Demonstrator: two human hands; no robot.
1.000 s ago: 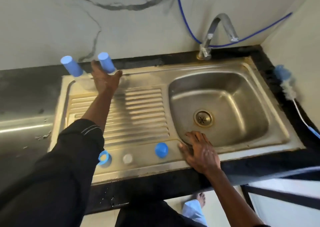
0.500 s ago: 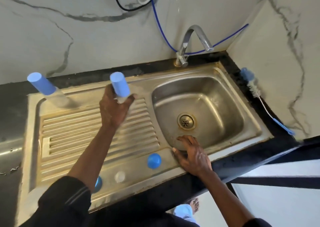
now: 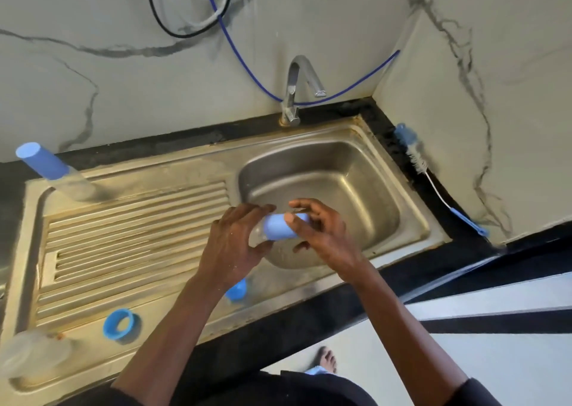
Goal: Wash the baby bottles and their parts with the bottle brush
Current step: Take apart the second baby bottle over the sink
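Moved since the last frame: right hand (image 3: 325,238) off the sink's front rim, left hand (image 3: 235,244) in from the drainboard (image 3: 139,219) — both now meet over the steel basin (image 3: 356,173). Right fingers and thumb curl round the pale-blue cylindrical cap (image 3: 278,227); left fingers grip the clear plastic baby bottle (image 3: 257,235) under it, tipped rightward. At the drainboard's far-left corner stands a blue-capped clear bottle (image 3: 46,164). On the front ledge, a blue screw ring (image 3: 119,323). Right of the sink, on the black counter (image 3: 439,207), lies the blue-handled white-bristle bottle brush (image 3: 414,154).
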